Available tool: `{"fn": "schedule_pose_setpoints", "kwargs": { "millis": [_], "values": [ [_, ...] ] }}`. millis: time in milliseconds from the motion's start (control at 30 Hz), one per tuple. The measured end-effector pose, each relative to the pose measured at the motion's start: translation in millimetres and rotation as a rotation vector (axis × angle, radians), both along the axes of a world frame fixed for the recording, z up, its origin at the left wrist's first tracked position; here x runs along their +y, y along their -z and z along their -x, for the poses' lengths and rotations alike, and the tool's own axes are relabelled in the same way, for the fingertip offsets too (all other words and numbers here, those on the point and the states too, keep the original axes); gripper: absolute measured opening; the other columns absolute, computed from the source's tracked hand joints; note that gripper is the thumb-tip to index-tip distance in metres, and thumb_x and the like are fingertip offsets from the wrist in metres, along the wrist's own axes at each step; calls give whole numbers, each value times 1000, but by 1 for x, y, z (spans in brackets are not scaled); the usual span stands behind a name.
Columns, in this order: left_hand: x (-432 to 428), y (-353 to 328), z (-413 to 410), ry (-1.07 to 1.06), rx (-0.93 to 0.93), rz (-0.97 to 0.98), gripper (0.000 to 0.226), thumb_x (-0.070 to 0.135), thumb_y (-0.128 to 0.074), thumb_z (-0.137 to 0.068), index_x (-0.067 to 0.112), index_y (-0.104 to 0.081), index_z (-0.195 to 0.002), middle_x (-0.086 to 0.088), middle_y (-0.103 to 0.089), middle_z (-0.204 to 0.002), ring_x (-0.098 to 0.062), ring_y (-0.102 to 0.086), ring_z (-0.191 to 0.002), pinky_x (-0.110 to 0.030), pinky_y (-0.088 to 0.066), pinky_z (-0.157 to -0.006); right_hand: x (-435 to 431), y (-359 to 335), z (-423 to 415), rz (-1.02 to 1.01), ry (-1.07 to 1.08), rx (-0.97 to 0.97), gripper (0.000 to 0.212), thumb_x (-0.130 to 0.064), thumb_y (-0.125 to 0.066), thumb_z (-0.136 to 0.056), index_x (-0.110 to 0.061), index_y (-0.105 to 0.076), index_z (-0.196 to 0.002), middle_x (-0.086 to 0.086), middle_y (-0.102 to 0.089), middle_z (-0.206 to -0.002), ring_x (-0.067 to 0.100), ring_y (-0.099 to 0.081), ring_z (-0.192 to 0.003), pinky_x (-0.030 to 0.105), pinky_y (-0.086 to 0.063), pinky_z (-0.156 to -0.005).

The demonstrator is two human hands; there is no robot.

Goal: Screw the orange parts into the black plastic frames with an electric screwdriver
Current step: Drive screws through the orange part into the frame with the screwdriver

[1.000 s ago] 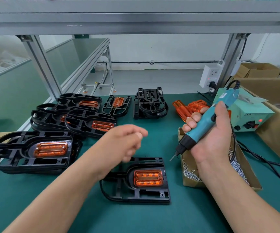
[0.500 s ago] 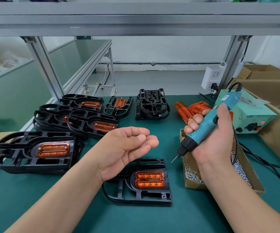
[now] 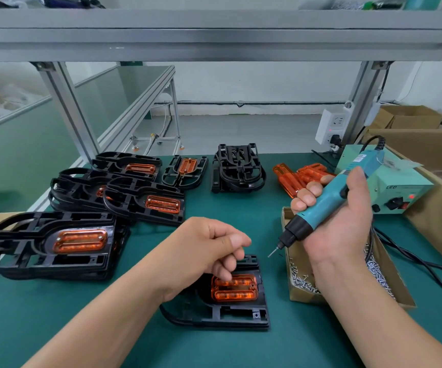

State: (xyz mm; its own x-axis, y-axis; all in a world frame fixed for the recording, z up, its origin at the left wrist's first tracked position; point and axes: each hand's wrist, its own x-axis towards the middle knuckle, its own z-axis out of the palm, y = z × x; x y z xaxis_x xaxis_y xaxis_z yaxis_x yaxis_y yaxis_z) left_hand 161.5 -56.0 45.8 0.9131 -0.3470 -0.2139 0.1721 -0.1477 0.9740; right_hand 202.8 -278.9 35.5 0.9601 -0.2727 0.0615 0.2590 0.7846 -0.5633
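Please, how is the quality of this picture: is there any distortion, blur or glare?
Head view: the light is even and soft, with faint shadows under the black frames. Head view: the wide lens makes the aluminium posts lean inward. Head view: the left hand is slightly blurred at its fingertips, the electric screwdriver in the right hand looks sharper; the screws glint a little.

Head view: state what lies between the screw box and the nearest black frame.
Bare green mat lies between box and frame; the screwdriver bit hangs above it. Head view shows this.
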Motion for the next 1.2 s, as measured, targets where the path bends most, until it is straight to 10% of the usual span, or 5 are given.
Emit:
{"fn": "schedule_pose_setpoints", "kwargs": {
  "millis": [1200],
  "values": [
    [-15,15,9,156,33,56,17,8,-72,-95,9,-69,-111,-11,-80,-101,-27,-79,-96,-27,-63,-75,11,-3,10,20,-54,-70,41,-55,-56,-102,-15,-57,-89,3,-46,-77,16,-45,-61,28,-41,-58]
  ]
}}
